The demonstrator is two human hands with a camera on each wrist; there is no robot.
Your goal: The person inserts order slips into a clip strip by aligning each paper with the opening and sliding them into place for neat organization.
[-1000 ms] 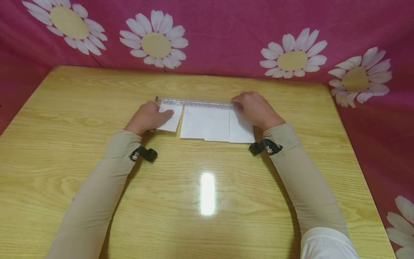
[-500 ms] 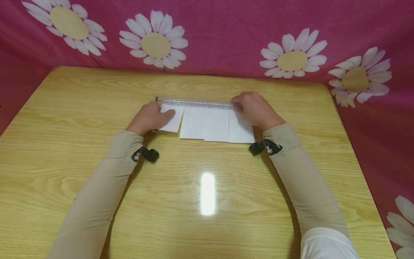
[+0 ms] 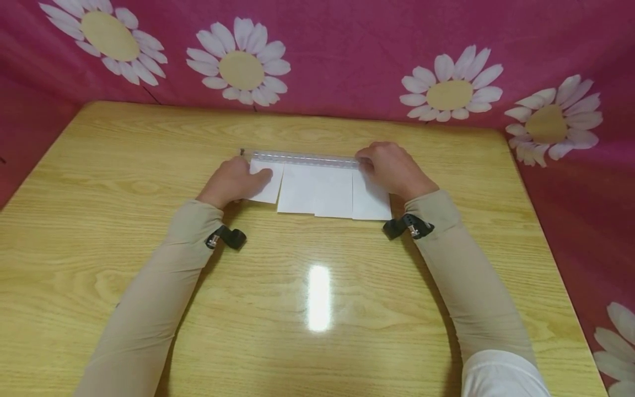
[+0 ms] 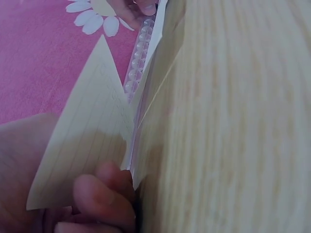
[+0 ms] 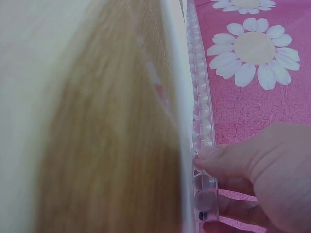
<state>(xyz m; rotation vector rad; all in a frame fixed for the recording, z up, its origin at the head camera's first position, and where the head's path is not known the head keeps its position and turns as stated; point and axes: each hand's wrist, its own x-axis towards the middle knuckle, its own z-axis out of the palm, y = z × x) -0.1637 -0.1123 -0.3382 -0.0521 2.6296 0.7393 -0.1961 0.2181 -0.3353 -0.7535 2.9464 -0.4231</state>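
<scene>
A clear plastic strip [image 3: 307,159] with a row of round shapes along it lies across the upper edges of several white paper slips [image 3: 317,190]. My left hand [image 3: 232,179] holds the leftmost paper slip [image 3: 266,187] between thumb and fingers. In the left wrist view this paper slip [image 4: 87,131] is tilted up and shows faint ruled lines. At the other end, my right hand [image 3: 392,168] pinches the strip. The right wrist view has the thumb on the clear strip [image 5: 201,107] with fingers behind it. The right hand partly hides the rightmost paper.
All of this is on a wood-grain table [image 3: 268,298], with a bright light reflection in front of the papers. Behind it hangs a pink cloth [image 3: 337,60] with large white flowers. Black straps with small cameras [image 3: 232,237] sit at both wrists.
My left hand has shifted slightly to the right with its paper slip, which now stands closer to the neighbouring slip. The right hand keeps its hold on the strip.
</scene>
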